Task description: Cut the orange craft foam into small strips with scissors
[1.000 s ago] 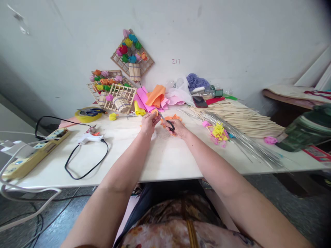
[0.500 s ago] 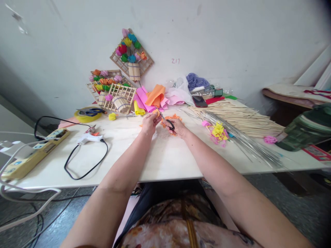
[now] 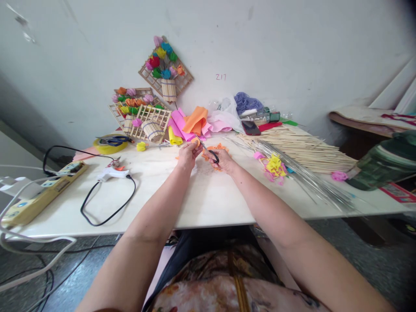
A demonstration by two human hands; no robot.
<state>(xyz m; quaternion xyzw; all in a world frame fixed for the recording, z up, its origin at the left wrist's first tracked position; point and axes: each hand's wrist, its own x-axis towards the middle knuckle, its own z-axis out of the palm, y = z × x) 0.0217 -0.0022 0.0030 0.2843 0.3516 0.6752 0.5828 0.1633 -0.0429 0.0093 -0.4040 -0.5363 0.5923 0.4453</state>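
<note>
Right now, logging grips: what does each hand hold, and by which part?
Right hand holds scissors by the black handles; left hand pinches a small orange piece at its lower edge.

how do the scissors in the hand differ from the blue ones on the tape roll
The black-handled scissors are gripped in the right hand, blades pointing at the orange piece pinched by the left hand. The blue-handled scissors lie flat, untouched, on the yellow tape roll far left. Both are over the white table.
</note>
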